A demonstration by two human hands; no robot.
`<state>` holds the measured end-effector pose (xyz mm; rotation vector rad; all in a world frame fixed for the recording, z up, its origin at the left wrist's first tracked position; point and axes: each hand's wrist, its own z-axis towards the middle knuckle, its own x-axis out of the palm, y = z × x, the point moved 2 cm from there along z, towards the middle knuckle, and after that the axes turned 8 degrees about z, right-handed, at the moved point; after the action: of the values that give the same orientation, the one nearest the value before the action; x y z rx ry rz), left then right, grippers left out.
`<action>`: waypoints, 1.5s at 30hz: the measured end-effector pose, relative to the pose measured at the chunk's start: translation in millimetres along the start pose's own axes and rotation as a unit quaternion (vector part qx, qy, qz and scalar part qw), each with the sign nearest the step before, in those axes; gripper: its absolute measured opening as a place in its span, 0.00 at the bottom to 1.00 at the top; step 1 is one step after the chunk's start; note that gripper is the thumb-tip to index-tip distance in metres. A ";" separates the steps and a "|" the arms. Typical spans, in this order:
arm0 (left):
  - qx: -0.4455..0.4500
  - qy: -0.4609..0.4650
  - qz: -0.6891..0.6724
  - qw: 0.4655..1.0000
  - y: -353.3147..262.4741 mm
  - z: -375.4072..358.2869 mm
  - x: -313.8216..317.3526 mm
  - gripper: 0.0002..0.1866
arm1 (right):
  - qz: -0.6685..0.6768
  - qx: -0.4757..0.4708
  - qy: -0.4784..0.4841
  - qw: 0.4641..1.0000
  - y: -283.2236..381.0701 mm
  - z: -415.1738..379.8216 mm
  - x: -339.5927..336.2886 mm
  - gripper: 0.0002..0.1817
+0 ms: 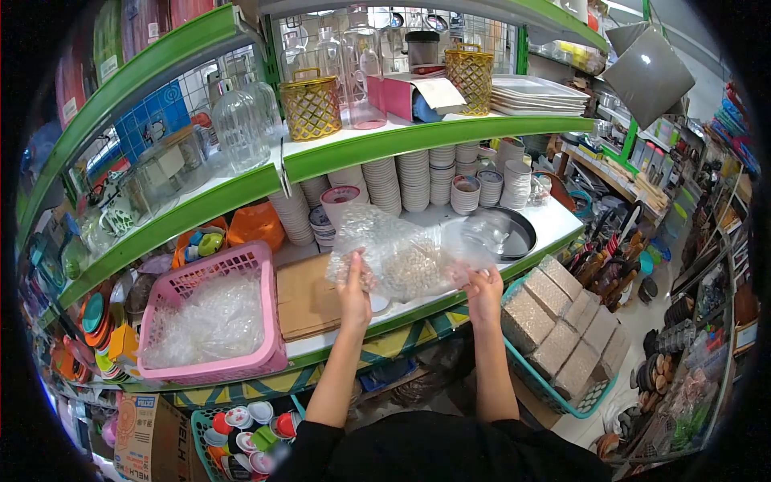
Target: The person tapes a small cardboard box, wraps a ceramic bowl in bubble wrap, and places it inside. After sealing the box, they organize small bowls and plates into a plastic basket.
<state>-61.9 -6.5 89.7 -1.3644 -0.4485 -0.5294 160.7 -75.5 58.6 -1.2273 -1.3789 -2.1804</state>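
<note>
A crumpled piece of clear bubble wrap (405, 261) is stretched between my two hands above the lower shelf. My left hand (354, 296) grips its left end, thumb pointing up. At the other end, my right hand (483, 296) pinches the plastic between thumb and fingers, slightly blurred. Part of a white round thing (378, 303) shows beneath the wrap; its kind is hidden. Left of my left hand lies a flat piece of cardboard (309, 296). Behind the wrap's right end sits a black round pan (524, 233), partly covered by the clear plastic.
A pink basket (275, 317) of clear plastic wrap stands at the left. Stacks of small bowls (414, 181) line the shelf's back under a green shelf edge (438, 138). At the right, a teal basket (590, 404) holds several bubble-wrapped blocks (556, 347). Glass bottles (363, 68) stand above.
</note>
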 end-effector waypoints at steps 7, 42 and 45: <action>0.087 -0.080 0.034 0.992 10.1 12.1 -8.2 0.14 | 0.257 0.024 0.022 0.966 11.0 9.4 -19.3 0.26; 0.090 0.035 0.319 0.943 0.8 44.0 -53.7 0.13 | -0.195 0.087 0.053 0.975 63.7 21.2 -80.7 0.22; 0.111 0.015 0.324 0.940 0.5 46.2 -56.9 0.13 | -0.107 0.031 0.015 0.994 63.2 24.8 -79.6 0.21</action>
<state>-107.1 44.7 62.9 -1.1948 -0.0134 0.0450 260.1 -101.7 39.1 -1.0633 -1.6182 -2.2652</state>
